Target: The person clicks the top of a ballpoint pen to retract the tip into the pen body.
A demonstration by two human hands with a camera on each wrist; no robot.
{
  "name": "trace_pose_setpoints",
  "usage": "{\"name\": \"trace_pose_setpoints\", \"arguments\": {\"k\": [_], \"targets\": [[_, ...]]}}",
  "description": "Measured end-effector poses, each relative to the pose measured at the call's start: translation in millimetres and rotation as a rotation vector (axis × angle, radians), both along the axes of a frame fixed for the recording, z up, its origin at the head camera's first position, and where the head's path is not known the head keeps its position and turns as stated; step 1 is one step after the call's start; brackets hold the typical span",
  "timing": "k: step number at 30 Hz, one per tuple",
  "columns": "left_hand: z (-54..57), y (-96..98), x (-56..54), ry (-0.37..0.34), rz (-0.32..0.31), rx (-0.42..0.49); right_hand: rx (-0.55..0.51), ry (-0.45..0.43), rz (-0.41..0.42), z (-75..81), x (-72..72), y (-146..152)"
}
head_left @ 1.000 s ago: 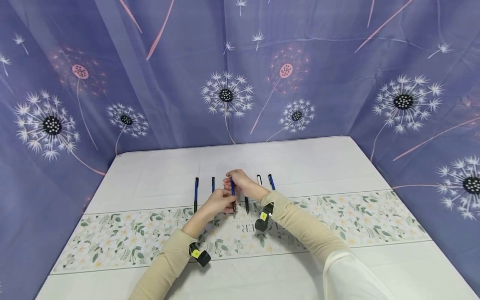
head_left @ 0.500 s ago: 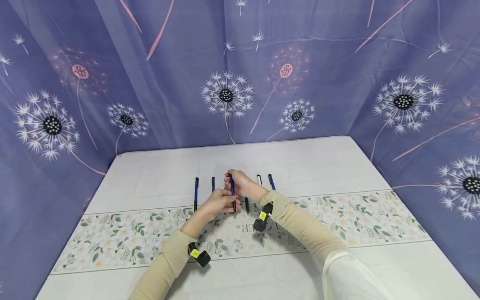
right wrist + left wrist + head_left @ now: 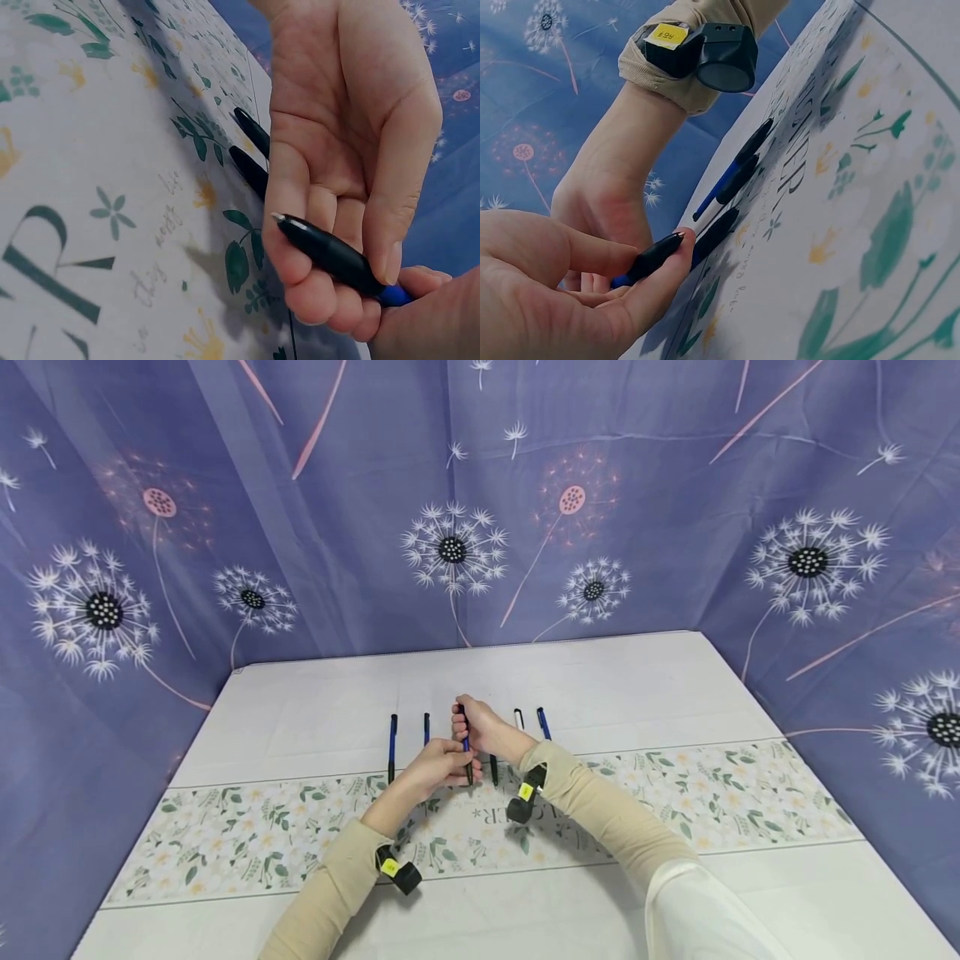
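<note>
A blue pen with a black grip [image 3: 466, 745] is held between my two hands above the table. My left hand [image 3: 437, 764] pinches it near the writing end with thumb and fingers. The right hand [image 3: 482, 728] curls its fingers round the upper end, with its thumb at the top. In the right wrist view the pen's black grip [image 3: 330, 255] lies across the left fingers [image 3: 311, 298], its metal point showing. Beside the right hand, another black-ended pen [image 3: 493, 769] lies partly hidden under that wrist.
Two blue pens, the outer pen [image 3: 392, 748] and the inner pen [image 3: 427, 728], lie to the left. To the right lie a white pen [image 3: 519, 719] and a blue pen [image 3: 543, 724]. A floral strip [image 3: 285, 835] crosses the white table [image 3: 315, 693]; a curtain [image 3: 345, 527] hangs behind.
The right hand has closed its fingers further round the pen's upper end, its thumb shifting to the top. The left hand stays almost in place. The other pens have not moved.
</note>
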State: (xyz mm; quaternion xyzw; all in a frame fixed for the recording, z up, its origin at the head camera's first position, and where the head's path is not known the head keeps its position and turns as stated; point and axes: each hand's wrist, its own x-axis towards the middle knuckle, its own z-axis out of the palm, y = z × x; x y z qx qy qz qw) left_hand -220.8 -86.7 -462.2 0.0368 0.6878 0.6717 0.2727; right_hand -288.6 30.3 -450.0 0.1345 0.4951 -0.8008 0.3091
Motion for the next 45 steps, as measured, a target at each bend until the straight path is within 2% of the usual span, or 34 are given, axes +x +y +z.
{"name": "trace_pose_setpoints", "arguments": {"k": [7, 13, 17, 21, 35, 45], "targets": [[-1.4, -1.2, 0.2, 0.016, -0.023, 0.028, -0.053, -0.032, 0.026, 2.6, -0.2, 1.3], [1.3, -3.9, 3.1, 0.050, -0.058, 0.090, -0.117, -0.093, 0.062, 2.5, -1.2, 4.6], [1.4, -3.4, 3.8, 0.047, -0.060, 0.067, -0.145, -0.120, 0.085, 0.8, -2.7, 6.4], [-0.6, -1.8, 2.8, 0.031, -0.041, 0.023, -0.155, -0.123, 0.105, 0.9, -3.0, 6.4], [5.8, 1.8, 7.8, 0.030, -0.027, 0.034, -0.187, -0.083, 0.114, 3.9, -1.3, 4.0], [3.2, 2.9, 8.8, -0.010, -0.008, 0.015, -0.168, -0.077, 0.112, 2.3, -0.2, 3.1]]}}
